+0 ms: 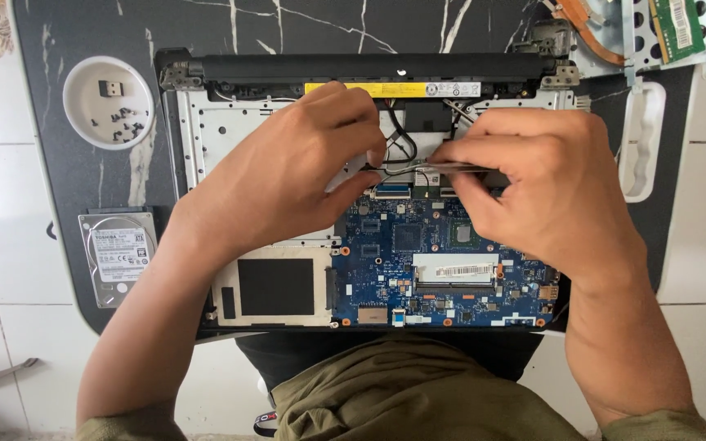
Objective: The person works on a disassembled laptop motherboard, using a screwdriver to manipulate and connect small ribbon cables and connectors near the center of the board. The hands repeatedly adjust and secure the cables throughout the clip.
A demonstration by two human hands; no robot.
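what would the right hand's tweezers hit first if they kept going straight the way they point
The tweezers in the right hand point left, so they would likely meet the left hand's fingertips over the thin black wires; depth is unclear.

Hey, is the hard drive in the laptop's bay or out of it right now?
Out. The hard drive lies on the dark mat left of the laptop, and the drive bay shows empty.

Blue circuit board, black white-veined marble-patterned mat, white dish of dark, seemingly black, screws.
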